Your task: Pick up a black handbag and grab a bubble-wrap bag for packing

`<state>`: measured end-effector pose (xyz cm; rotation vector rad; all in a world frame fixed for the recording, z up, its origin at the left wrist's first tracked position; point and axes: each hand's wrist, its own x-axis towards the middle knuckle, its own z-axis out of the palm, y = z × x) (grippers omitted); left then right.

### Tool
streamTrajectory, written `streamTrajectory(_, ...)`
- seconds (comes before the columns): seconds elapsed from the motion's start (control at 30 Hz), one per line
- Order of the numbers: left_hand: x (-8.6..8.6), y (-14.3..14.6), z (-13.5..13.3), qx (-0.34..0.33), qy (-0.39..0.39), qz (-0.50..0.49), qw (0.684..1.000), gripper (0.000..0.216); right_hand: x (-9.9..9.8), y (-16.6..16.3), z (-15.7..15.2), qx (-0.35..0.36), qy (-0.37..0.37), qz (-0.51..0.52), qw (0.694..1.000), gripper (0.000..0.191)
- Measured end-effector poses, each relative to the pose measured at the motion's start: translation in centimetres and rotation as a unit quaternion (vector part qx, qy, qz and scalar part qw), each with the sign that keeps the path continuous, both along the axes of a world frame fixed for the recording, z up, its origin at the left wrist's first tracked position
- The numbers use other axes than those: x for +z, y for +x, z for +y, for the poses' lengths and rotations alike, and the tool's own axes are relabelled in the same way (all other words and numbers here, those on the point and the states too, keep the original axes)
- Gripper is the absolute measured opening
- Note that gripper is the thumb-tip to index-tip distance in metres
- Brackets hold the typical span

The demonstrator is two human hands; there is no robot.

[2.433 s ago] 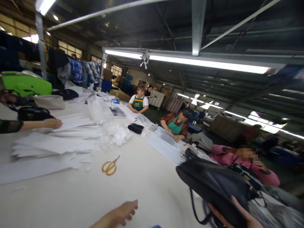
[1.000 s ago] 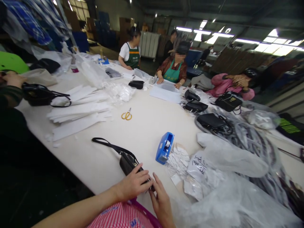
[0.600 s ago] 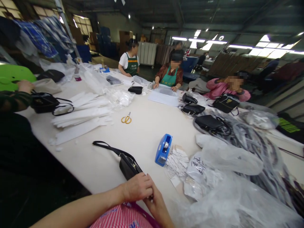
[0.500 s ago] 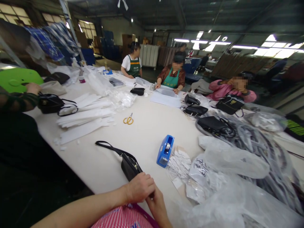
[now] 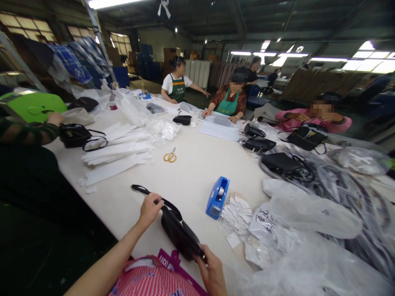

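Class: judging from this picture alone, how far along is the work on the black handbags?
Looks done: bagged goods piled at right. In hand: one black handbag, left hand on its strap, right hand at its near end. Left: loose handbags across the table.

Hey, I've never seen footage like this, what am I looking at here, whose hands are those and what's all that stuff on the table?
There is no machine: the camera sits on a person's head, looking forward and down. The two bare hands at the bottom are theirs. The left hand grips the strap of a small black bag; the right hand holds its near end. On the white table lie a blue tape dispenser, paper tags, yellow scissors, white paper strips and clear plastic bags. Other workers sit around the table with more black bags.
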<state>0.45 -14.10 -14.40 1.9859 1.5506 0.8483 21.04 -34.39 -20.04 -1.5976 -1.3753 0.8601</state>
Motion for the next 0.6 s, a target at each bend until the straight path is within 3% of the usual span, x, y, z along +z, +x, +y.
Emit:
streamTrajectory(0.07, -0.5, -1.0, 0.5, -0.015, -0.038, -0.017, 0.999, 0.013, 0.5, 0.5, -0.4, 0.005, -0.007, -0.035, 0.999, 0.030)
streamTrajectory(0.13, -0.5, -1.1, -0.1, -0.024, -0.028, -0.025, 0.999, 0.014, 1.6, 1.1, -0.3, -0.004, -0.001, -0.104, 0.995, 0.036)
streamTrajectory(0.23, 0.4, -0.1, -2.3, -0.041, 0.084, -0.009, 0.996, 0.026, 3.9, 1.6, 0.7, -0.025, 0.017, -0.175, 0.984, 0.039)
streamTrajectory(0.3, 1.2, 0.5, -4.0, -0.129, 0.159, 0.028, 0.978, 0.028, 5.2, 1.4, 1.8, -0.015, 0.012, -0.176, 0.984, 0.033)
streamTrajectory(0.37, 1.6, 1.0, -5.3, -0.262, 0.183, 0.073, 0.945, 0.027, 5.9, 1.0, 2.9, 0.020, -0.001, -0.170, 0.985, 0.030)
streamTrajectory(0.43, 1.5, 1.3, -6.2, -0.342, 0.186, 0.103, 0.915, 0.027, 6.1, 0.6, 3.7, 0.058, -0.012, -0.178, 0.982, 0.030)
streamTrajectory(0.6, -0.2, 0.8, -6.9, -0.343, 0.201, 0.103, 0.912, 0.031, 5.0, 0.3, 4.3, 0.059, -0.009, -0.261, 0.963, 0.033)
